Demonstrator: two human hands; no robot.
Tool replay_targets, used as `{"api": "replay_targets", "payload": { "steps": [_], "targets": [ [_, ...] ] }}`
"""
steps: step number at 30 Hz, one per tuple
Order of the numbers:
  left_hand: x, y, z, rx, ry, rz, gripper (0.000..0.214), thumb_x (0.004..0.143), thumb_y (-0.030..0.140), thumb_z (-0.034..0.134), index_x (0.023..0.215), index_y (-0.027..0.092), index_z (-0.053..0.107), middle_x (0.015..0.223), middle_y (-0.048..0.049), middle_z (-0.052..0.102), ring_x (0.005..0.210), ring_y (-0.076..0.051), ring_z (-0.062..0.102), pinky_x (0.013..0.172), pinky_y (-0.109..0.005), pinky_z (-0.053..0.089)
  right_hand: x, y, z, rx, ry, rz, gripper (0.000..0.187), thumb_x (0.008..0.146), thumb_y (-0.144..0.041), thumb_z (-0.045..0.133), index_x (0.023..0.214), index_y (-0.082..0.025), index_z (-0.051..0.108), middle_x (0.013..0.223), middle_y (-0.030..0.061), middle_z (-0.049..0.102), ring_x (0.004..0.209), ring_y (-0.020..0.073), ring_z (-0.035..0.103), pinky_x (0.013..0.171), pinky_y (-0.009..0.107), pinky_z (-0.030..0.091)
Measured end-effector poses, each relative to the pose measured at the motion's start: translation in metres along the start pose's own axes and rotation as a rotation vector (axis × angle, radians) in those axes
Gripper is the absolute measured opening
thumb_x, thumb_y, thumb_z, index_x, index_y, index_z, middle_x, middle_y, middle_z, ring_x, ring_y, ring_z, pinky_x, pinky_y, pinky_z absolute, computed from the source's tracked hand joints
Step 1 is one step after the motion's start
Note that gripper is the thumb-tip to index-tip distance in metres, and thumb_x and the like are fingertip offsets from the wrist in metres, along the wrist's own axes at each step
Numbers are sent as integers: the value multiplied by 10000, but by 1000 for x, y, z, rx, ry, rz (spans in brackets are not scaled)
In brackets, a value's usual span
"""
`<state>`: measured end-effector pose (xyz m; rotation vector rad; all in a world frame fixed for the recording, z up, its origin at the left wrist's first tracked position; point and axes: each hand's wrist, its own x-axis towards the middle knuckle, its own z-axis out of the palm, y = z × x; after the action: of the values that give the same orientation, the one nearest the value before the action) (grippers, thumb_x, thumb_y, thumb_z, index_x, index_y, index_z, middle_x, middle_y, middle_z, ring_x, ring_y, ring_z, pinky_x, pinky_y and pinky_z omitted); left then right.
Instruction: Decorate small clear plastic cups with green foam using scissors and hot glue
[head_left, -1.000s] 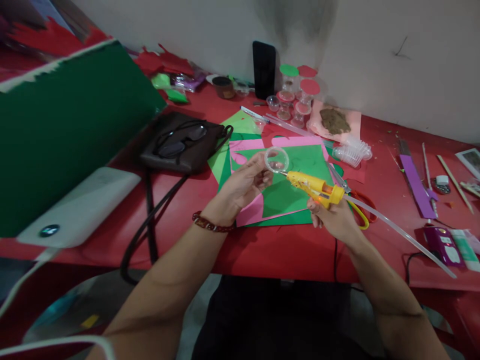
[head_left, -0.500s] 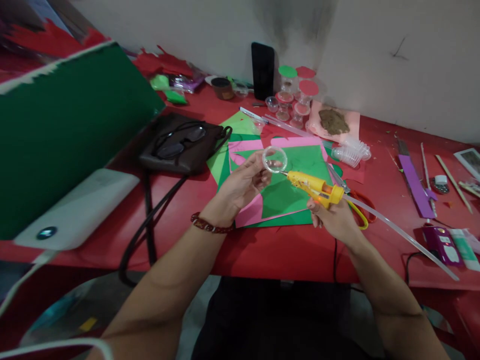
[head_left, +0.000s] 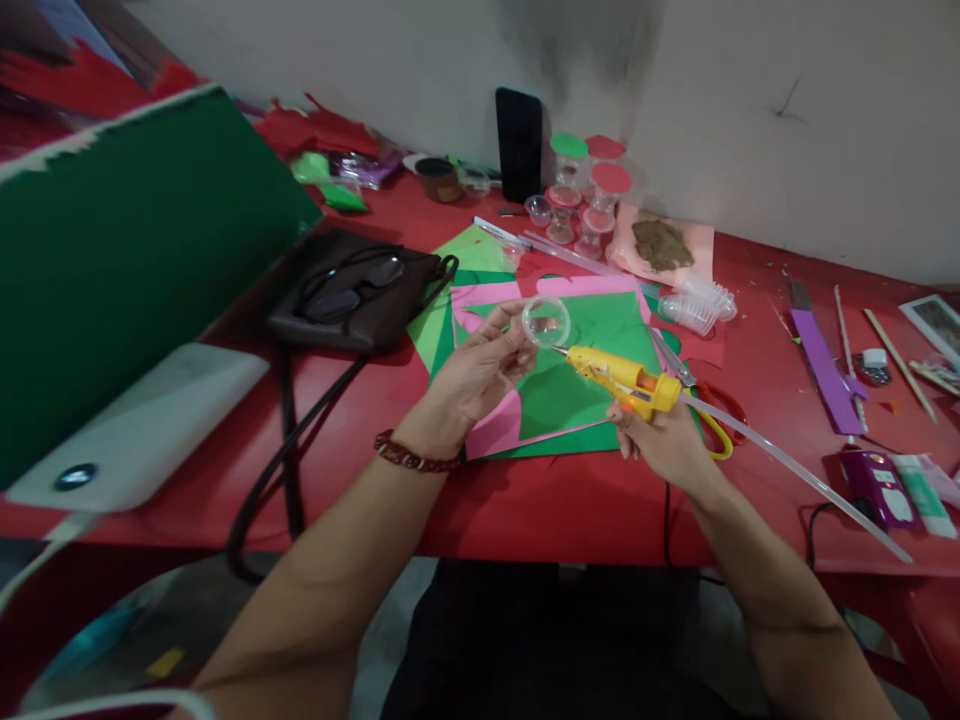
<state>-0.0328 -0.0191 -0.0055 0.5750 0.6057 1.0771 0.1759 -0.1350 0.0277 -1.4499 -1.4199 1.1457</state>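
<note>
My left hand (head_left: 480, 372) pinches a small clear plastic cup (head_left: 545, 322) by its rim, holding it above the paper. My right hand (head_left: 660, 440) grips a yellow glue gun (head_left: 619, 376) with a long clear glue stick (head_left: 795, 470) trailing out of its back. The gun's nozzle touches the lower right edge of the cup. Under both hands lie green and pink paper sheets (head_left: 592, 330) on the red table (head_left: 540, 500).
A brown bag with glasses (head_left: 352, 290) lies to the left, beside a big green board (head_left: 135, 250) and a white device (head_left: 142, 430). Scissors (head_left: 712, 420) lie right of the gun. A phone (head_left: 519, 145), small lidded cups (head_left: 585, 195) and stacked clear cups (head_left: 697, 305) stand behind.
Both hands, the cup and the glue gun have shifted slightly left and up in view; the nozzle stays against the cup.
</note>
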Motion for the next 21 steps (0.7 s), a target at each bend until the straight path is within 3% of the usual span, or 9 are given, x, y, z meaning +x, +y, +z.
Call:
{"api": "replay_targets", "payload": {
  "steps": [10, 21],
  "targets": [
    [0, 0, -3, 3, 15, -12, 132, 865, 123, 825, 909, 223, 750, 831, 5, 743, 583, -54, 545, 539, -147, 455, 2, 3, -3, -31, -14, -12, 557, 880, -755, 656, 694, -233, 594, 460, -44, 530, 425, 106, 489, 449, 271, 425],
    [0, -1, -4, 8, -29, -2, 131, 856, 157, 840, 943, 202, 752, 861, -24, 772, 548, -50, 490, 522, -160, 429, 3, 3, -5, -27, 33, -13, 569, 858, -772, 666, 706, -229, 593, 449, -49, 530, 411, 103, 496, 442, 259, 430]
  ]
}}
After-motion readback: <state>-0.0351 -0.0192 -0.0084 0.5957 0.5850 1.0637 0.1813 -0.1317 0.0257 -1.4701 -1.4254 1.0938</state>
